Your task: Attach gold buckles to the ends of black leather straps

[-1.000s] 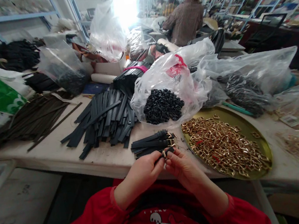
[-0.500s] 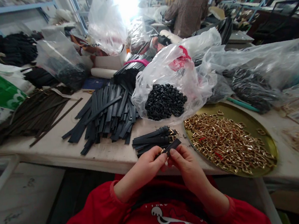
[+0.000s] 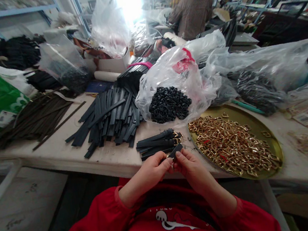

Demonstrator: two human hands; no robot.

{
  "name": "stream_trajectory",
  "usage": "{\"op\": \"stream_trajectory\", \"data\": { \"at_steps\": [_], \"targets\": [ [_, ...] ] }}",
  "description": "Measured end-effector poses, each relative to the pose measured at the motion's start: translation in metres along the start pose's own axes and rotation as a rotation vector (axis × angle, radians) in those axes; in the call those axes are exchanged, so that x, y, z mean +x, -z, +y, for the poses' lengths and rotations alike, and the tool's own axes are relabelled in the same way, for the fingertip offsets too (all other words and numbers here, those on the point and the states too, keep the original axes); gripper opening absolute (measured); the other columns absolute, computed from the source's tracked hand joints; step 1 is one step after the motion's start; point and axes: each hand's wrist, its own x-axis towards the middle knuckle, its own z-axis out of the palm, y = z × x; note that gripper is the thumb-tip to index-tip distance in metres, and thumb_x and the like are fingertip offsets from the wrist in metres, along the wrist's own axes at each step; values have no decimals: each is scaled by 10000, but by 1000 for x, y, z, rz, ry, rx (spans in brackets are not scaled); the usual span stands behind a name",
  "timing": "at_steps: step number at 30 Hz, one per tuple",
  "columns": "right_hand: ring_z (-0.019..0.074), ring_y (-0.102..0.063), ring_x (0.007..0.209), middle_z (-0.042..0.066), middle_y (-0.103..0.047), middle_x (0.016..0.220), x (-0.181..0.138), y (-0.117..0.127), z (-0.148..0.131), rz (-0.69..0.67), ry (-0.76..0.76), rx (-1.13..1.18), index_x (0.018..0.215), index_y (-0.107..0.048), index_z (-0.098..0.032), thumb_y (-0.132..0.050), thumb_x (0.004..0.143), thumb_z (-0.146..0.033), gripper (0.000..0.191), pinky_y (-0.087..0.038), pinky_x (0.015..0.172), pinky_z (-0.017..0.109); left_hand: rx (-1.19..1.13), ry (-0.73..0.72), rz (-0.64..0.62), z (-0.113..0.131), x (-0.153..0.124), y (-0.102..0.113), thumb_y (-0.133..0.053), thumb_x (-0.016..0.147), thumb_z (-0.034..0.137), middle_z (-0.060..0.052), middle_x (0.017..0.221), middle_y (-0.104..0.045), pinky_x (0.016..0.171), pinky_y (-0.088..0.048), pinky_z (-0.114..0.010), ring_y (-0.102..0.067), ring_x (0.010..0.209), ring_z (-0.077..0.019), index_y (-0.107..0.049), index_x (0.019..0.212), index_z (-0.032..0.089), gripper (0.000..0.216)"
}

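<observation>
Left hand (image 3: 156, 166) and right hand (image 3: 187, 164) both pinching one black strap (image 3: 175, 151), just left of the tray (image 3: 239, 115). I'd keep thumbs close, strap flat.

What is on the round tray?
The tray holds heaped gold-coloured buckles, with small red pieces among them. The heap hides its lower layers and the tray floor beneath.
</observation>
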Motion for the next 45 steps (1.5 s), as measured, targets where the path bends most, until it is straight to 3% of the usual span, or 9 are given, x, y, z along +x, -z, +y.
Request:
{"op": "stream_trajectory", "data": {
  "at_steps": [6,15,29,36,41,45],
  "targets": [
    [91,-540,630,-27,-626,758,-6,-11,-9,-52,-63,75,803,-608,-196,-731,625,-234,220,-440,627,222,-44,18,66,-6,1,-2,-433,823,402,45,581,-473,442,-297,-200,-378,485,-83,-479,694,170,270],
    [76,-577,566,-42,-633,651,-1,-7,-5,-22,-235,236,787,-601,-186,-700,619,-166,196,-448,562,186,7,1,85,-12,2,-2,-449,822,375,25,644,-530,578,-382,-224,-484,613,-114,-488,696,168,245],
    [50,-526,535,-39,-613,657,-3,-7,-3,30,-219,301,775,-605,-165,-700,618,-159,183,-455,519,155,-357,142,17,-29,6,-7,-530,751,475,54,567,-490,411,-245,-189,-334,415,-52,-467,722,176,307],
    [47,-497,544,-50,-592,687,-7,-10,-1,42,-126,187,789,-595,-183,-683,621,-167,190,-428,534,167,-436,96,71,-27,5,-9,-575,732,395,55,586,-495,424,-267,-174,-382,458,-53,-502,759,169,240],
    [90,-499,593,-33,-575,661,-5,-2,-3,80,94,-196,756,-580,-179,-641,713,-354,191,-414,577,221,-276,83,72,-18,0,-7,-527,763,376,57,582,-492,405,-270,-172,-380,443,-50,-509,744,167,210],
    [96,-467,560,-27,-548,621,2,2,-3,60,46,-278,737,-560,-166,-605,718,-476,314,-383,544,235,-173,119,66,-8,-2,-6,-493,766,362,71,554,-478,354,-242,-174,-329,374,-42,-501,738,174,190]
  ]
}}
